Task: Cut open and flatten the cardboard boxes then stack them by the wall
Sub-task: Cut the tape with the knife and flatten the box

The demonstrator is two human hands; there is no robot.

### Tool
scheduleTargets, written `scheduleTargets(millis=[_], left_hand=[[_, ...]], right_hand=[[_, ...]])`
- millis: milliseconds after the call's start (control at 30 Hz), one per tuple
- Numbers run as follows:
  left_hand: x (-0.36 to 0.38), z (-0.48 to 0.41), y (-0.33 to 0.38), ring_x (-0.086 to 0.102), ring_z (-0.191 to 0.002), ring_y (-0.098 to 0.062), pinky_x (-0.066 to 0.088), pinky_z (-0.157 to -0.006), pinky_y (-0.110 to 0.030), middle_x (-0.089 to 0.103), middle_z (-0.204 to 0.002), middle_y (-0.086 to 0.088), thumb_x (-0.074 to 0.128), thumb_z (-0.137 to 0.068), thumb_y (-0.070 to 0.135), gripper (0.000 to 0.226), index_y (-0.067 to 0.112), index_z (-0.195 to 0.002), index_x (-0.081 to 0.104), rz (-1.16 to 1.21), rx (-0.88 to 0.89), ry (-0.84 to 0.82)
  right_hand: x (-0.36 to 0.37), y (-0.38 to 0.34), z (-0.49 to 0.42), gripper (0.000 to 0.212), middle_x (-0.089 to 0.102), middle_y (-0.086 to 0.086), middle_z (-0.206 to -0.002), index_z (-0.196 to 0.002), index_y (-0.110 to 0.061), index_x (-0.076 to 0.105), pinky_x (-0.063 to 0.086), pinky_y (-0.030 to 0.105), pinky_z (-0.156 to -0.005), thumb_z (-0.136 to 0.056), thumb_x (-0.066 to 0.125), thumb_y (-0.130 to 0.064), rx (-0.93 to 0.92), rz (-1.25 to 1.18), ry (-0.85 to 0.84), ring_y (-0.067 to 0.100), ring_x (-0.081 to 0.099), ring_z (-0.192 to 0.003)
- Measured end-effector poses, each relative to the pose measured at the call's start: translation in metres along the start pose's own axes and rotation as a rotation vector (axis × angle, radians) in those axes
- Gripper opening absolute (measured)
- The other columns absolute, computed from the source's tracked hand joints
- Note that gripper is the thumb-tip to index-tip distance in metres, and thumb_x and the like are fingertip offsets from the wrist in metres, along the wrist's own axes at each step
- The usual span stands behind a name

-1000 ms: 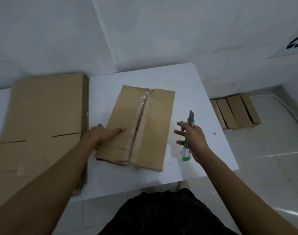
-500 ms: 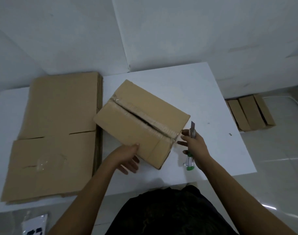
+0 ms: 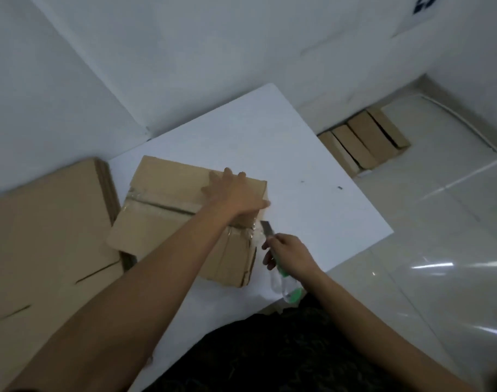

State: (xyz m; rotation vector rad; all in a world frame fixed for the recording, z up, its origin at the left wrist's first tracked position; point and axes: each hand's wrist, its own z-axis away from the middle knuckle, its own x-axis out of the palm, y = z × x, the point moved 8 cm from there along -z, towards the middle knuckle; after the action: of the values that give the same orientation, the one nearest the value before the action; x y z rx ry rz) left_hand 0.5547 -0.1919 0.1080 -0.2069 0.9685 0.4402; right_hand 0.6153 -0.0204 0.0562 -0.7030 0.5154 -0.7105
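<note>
We find the taped brown cardboard box (image 3: 168, 222) on the white table (image 3: 270, 142), seemingly uncut: flat left hand (image 3: 236, 193) pressing it, right hand (image 3: 289, 253) gripping the green-handled utility knife (image 3: 290, 293). Beside it lie flattened brown cardboard sheets (image 3: 43, 236).

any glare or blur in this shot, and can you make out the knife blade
Head view: glare streaks on the glossy floor; head view: the left hand on the box is blurred; head view: the knife blade shows but its edge is soft; light is dim and bluish.
</note>
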Motion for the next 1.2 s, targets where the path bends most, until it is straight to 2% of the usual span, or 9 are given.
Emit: scheduleTargets(millis=[67,167,300,400,500,733,867,1000,1200], left_hand=[[0.013,-0.014,-0.001,0.004,-0.15,-0.045,0.018,-0.116,-0.064,-0.004,-0.165,-0.015,0.058,-0.073,0.079,0.114,0.025,-0.159,0.004,-0.068,-0.046,-0.066],[0.015,-0.02,-0.001,0.002,-0.152,-0.038,0.009,-0.119,-0.062,-0.009,-0.166,-0.015,0.049,-0.08,0.073,0.107,0.026,-0.159,-0.006,-0.161,-0.013,-0.073],[0.005,-0.009,0.004,0.016,-0.152,-0.028,0.018,-0.12,-0.052,0.001,-0.167,-0.009,0.041,-0.09,0.068,0.094,0.022,-0.16,-0.002,-0.292,0.051,-0.044],[0.003,-0.011,0.006,0.031,-0.147,-0.028,0.032,-0.114,-0.048,0.013,-0.166,-0.007,0.037,-0.09,0.068,0.092,0.02,-0.16,0.004,-0.357,0.079,0.007],[0.0,-0.013,0.007,0.037,-0.143,-0.029,0.038,-0.108,-0.045,0.019,-0.165,-0.006,0.035,-0.091,0.067,0.089,0.019,-0.16,0.006,-0.374,0.096,0.015],[-0.001,-0.016,0.008,0.042,-0.139,-0.029,0.04,-0.102,-0.043,0.021,-0.164,-0.006,0.032,-0.094,0.066,0.085,0.02,-0.16,0.005,-0.395,0.102,0.036],[0.004,-0.018,0.006,0.045,-0.136,-0.03,0.042,-0.1,-0.043,0.022,-0.163,-0.006,0.032,-0.092,0.067,0.086,0.02,-0.16,0.005,-0.395,0.106,0.046],[0.008,-0.02,0.005,0.047,-0.134,-0.031,0.043,-0.101,-0.044,0.024,-0.163,-0.007,0.03,-0.091,0.069,0.089,0.019,-0.16,0.006,-0.374,0.109,0.087],[0.012,-0.013,0.002,0.03,-0.147,-0.032,0.024,-0.117,-0.052,0.004,-0.167,-0.009,0.027,-0.094,0.071,0.091,0.015,-0.159,-0.003,-0.346,0.107,0.04]], right_hand=[[0.0,0.001,0.001,0.037,0.075,0.004,-0.069,-0.092,-0.011,0.067,0.05,0.022,-0.057,-0.104,0.04,-0.034,-0.014,0.06,-0.007,0.011,0.063,-0.058],[-0.001,-0.002,0.001,0.039,0.075,0.002,-0.069,-0.089,-0.014,0.066,0.046,0.023,-0.055,-0.105,0.039,-0.037,-0.032,0.058,-0.016,0.011,0.059,-0.057],[0.002,-0.012,-0.003,0.042,0.075,0.002,-0.069,-0.091,-0.012,0.066,0.046,0.026,-0.057,-0.105,0.037,-0.039,-0.074,0.017,-0.026,0.01,0.058,-0.055],[0.005,-0.014,-0.006,0.041,0.075,0.003,-0.071,-0.092,-0.012,0.065,0.045,0.024,-0.054,-0.106,0.038,-0.039,-0.072,0.002,-0.036,0.013,0.058,-0.057],[0.008,-0.015,-0.01,0.039,0.075,0.003,-0.071,-0.093,-0.014,0.065,0.045,0.025,-0.053,-0.106,0.038,-0.038,-0.075,0.006,-0.044,0.017,0.058,-0.061],[0.009,-0.017,-0.017,0.039,0.071,0.004,-0.065,-0.088,-0.015,0.065,0.044,0.025,-0.056,-0.105,0.039,-0.038,-0.093,0.033,0.0,0.011,0.058,-0.055],[0.005,-0.021,-0.019,0.037,0.063,0.003,-0.064,-0.086,-0.011,0.065,0.043,0.024,-0.056,-0.104,0.04,-0.03,-0.083,0.05,0.029,0.01,0.054,-0.051],[0.021,-0.021,-0.008,0.039,0.058,-0.001,-0.067,-0.088,-0.005,0.065,0.041,0.027,-0.056,-0.104,0.039,-0.028,-0.062,0.185,-0.11,0.015,0.053,-0.059],[0.023,-0.008,0.004,0.033,0.058,0.003,-0.06,-0.085,-0.009,0.062,0.041,0.027,-0.053,-0.103,0.043,-0.028,-0.05,0.047,-0.093,0.011,0.05,-0.047]])
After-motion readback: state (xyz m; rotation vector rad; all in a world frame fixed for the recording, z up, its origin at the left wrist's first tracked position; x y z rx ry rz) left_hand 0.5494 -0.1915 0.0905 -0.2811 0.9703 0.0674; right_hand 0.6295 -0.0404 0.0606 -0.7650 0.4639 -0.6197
